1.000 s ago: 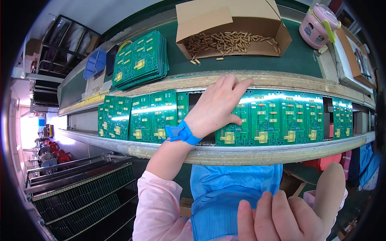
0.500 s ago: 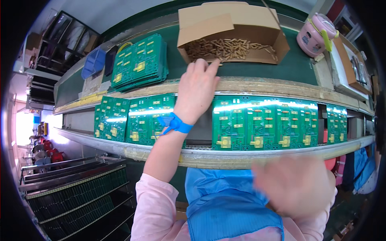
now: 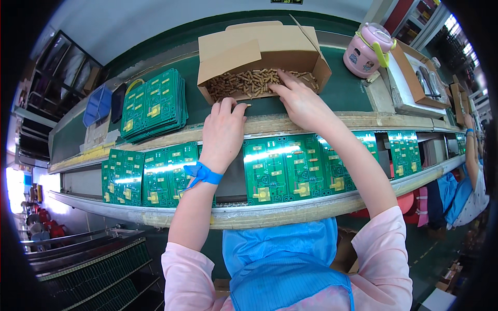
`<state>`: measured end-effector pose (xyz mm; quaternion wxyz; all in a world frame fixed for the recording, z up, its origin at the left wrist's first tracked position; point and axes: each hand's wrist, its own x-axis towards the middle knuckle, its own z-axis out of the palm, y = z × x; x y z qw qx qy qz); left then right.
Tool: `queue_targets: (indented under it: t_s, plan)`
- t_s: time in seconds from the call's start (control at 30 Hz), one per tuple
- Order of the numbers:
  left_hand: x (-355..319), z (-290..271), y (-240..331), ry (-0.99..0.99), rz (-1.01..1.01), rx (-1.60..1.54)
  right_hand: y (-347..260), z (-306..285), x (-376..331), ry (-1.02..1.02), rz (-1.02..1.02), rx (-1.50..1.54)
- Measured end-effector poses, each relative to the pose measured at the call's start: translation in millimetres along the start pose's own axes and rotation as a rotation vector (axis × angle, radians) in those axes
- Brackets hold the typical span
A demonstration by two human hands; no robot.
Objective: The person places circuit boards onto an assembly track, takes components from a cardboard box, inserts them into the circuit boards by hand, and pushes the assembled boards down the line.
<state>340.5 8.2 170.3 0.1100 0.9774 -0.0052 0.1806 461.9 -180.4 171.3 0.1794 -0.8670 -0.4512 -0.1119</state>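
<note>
An open cardboard box at the back of the bench holds many small tan cylindrical parts. My right hand reaches over its front wall, fingers apart and fingertips among the parts. Just in front of the box is my left hand, wearing a blue wrist strap; its fingers are curled and closed on one small tan cylindrical part that sticks out at the thumb and forefinger. Below my hands, green circuit boards with yellow pieces stand along a rail track; my right forearm hides part of one.
A stack of green circuit boards lies left of the box, near a blue bin. A pink container stands back right. Racks of boards fill the lower left. Another person's arm shows at the far right.
My right hand has swung up from near my body into the cardboard box. My left hand stays in front of the box. The view has shifted, bringing another person in at the right.
</note>
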Motion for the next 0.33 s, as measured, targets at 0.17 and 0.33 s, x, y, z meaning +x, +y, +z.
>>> queue_targets:
  t_s: [0.17, 0.33]
  plan:
    - [1.0, 5.9, -5.7, 0.052, 0.082, -0.007, -2.1, -6.2, -5.3, -0.078, 0.024, 0.03]
    - [2.2, 3.5, -6.3, -0.067, 0.067, -0.011, 3.6, -17.5, -14.8, -0.287, 0.087, -0.024]
